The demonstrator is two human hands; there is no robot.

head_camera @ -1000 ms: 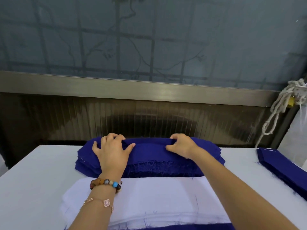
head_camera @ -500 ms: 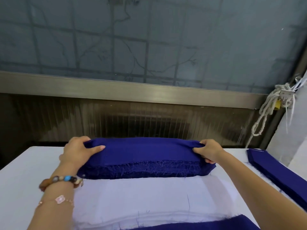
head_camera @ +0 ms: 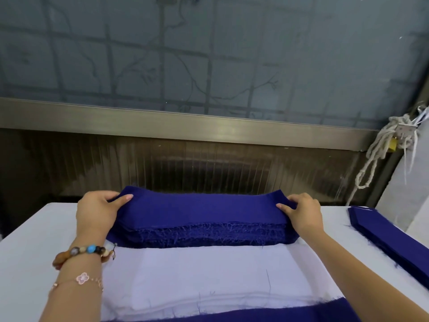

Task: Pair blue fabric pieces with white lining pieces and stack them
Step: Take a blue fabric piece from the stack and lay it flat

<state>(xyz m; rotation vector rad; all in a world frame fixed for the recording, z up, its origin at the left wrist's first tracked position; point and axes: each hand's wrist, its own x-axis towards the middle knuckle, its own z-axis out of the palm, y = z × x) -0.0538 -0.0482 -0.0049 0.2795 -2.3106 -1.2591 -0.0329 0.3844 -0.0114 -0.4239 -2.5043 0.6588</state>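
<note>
Both hands have slid out to the ends of the blue stack (head_camera: 199, 217). Near, the white lining stack (head_camera: 209, 275) lies flat on the tabletop (head_camera: 32, 249); just beyond, left hand (head_camera: 98, 211) and right hand (head_camera: 304, 212) grip those ends, pairing seemingly barely begun.

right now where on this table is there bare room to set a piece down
Bare table left of the left hand and white lining; a narrower strip between right hand and side blue pile. The middle is crowded: blue stack, lining.
</note>
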